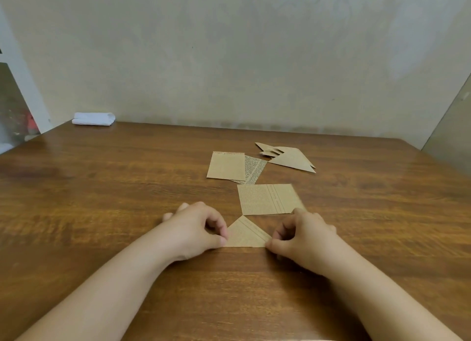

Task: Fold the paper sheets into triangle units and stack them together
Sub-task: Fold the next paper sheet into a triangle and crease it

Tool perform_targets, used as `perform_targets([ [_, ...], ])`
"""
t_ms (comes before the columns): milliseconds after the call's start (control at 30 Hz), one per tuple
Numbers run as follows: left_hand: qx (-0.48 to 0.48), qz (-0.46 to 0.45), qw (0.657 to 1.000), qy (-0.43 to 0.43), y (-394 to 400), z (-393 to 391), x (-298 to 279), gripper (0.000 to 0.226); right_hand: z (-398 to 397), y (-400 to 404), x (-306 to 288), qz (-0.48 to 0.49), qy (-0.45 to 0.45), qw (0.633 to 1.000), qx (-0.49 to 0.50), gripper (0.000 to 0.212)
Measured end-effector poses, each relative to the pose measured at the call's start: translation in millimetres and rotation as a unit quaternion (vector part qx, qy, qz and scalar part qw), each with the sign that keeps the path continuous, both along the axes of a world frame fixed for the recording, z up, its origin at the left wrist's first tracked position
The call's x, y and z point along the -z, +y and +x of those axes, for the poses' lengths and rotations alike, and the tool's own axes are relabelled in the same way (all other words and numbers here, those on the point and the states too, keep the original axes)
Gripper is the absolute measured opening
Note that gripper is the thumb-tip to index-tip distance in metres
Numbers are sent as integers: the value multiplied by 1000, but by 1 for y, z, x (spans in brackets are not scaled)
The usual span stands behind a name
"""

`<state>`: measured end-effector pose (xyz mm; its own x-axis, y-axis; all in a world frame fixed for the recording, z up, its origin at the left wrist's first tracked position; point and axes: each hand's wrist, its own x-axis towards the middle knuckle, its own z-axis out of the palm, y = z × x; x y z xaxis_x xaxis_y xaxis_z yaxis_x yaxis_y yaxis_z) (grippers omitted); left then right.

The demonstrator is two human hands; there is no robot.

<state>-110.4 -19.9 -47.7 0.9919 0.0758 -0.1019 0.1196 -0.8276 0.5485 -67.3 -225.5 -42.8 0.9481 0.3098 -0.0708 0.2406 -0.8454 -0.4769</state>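
The wooden table (102,213) fills the lower view; its far edge meets the wall (229,60), and a board (451,126) leans at the right corner. No container is in view; all paper lies directly on the table surface.

Bare tabletop extends to the left of the hands and along the near edge between the forearms.

The flat sheet (269,199), printed with text, lies just beyond the hands, its near edge close to the apex of the folded triangle. Farther back, two overlapping sheets (226,166) lie flat, the lower one showing darker print at the right. Right of these, the stacked triangle units (290,158) rest near the far edge.

A folded white cloth (93,118) sits at the far left corner, well apart from the paper.

The left hand (196,228) has curled fingers and pinches the left corner of the folded triangle (246,235). The right hand (303,235) likewise pinches its right corner. The triangle lies flat between both hands, apex pointing away.
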Motion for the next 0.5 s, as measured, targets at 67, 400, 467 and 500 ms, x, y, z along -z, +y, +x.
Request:
perform_targets([
  [67,-2,-9,1000,17,11,-3,-3,11,1,-7,-3,-4,24,1000,16,22],
  [400,44,40,998,-18,17,-14,8,6,4,-12,-8,6,44,998,39,9],
  [467,51,50,997,-32,14,-14,10,8,0,-2,-5,8,29,999,34,19],
  [500,55,55,996,-38,13,-14,10,9,-1,4,-3,-12,22,999,26,25],
])
